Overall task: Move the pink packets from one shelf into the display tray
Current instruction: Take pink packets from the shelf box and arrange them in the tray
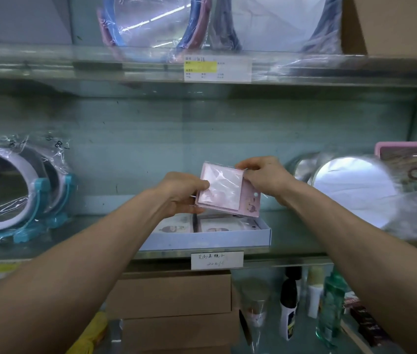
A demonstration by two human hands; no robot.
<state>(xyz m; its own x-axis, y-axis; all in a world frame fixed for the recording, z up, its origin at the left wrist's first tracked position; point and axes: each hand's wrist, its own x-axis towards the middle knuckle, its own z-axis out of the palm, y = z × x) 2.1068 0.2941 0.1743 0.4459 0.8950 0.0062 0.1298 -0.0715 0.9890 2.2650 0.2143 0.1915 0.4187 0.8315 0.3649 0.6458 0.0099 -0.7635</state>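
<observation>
A pink packet [224, 190] in clear wrap is held in the air just above the display tray [210, 242] on the middle shelf. My left hand [180, 194] grips its left edge, thumb on the front. My right hand [263, 178] pinches its top right corner. More than one packet seems stacked in my hands; I cannot tell how many. The tray is a shallow pale blue box, and two packets [217, 224] with cartoon figures lie flat inside it.
Round mirrors on teal stands [11, 195] sit at the left of the shelf. Wrapped round mirrors [350, 190] and a pink framed mirror [416, 175] sit at the right. Cardboard boxes [171, 295] and bottles [330, 305] fill the shelf below.
</observation>
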